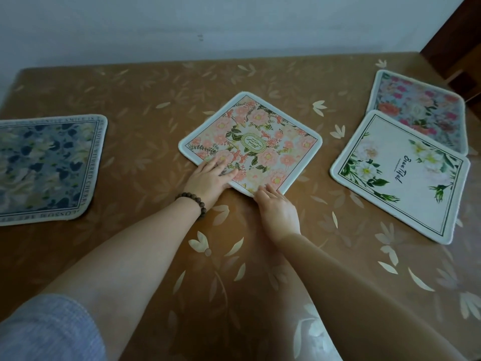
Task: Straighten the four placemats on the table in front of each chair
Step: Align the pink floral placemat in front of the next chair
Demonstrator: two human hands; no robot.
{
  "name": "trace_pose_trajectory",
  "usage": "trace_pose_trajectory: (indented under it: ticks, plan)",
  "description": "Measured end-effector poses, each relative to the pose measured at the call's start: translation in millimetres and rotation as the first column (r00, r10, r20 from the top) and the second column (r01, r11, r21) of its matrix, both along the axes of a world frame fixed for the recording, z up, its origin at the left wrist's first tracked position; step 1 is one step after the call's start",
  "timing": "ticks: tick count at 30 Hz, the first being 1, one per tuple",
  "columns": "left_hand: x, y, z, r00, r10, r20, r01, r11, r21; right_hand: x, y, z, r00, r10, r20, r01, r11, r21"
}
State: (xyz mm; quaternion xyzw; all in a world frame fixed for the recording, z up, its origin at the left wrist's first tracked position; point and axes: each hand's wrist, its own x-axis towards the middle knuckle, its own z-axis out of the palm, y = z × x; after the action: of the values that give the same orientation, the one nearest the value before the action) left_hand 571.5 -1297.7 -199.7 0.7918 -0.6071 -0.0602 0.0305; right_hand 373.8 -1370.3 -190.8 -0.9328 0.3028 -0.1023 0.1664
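Observation:
A pink-flowered placemat [257, 136] lies turned like a diamond in the middle of the brown table [156, 100]. My left hand [210, 178] rests flat on its near left edge, fingers on the print. My right hand [276, 209] grips its near corner with fingertips on top. A blue-flowered placemat [44, 168] lies at the left, partly cut off by the frame. At the right a white placemat with green leaves [406, 178] sits askew and overlaps a placemat with red and pink flowers [421, 108] behind it.
A pale wall runs along the table's far edge. Dark wooden furniture [458, 56] stands at the far right corner. A bead bracelet [192, 201] circles my left wrist. The table's brown leaf-patterned cover is glossy.

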Motion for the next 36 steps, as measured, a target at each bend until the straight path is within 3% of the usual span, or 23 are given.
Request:
trace_pose_trajectory:
  ticks: [7,16,25,36]
  plan:
    - [-28.9,42.3,3.1,1.0,0.021,0.005,-0.021,0.998,0.054,-21.9,22.7,-0.5,0.997,0.046,-0.06,-0.041,0.996,0.082]
    - [-93.0,125.3,13.8,0.98,0.191,-0.053,-0.182,0.973,0.142,-58.6,76.6,15.5,0.974,0.167,-0.152,-0.118,0.951,0.286]
    - [-168.6,191.6,21.4,0.939,0.34,-0.044,-0.32,0.915,0.247,-106.1,124.5,20.9,0.938,0.249,-0.243,-0.157,0.926,0.343]
    - [-253.4,235.5,28.6,0.94,0.316,0.133,-0.342,0.878,0.333,-152.0,170.9,16.5,0.935,0.277,-0.221,-0.194,0.922,0.335]
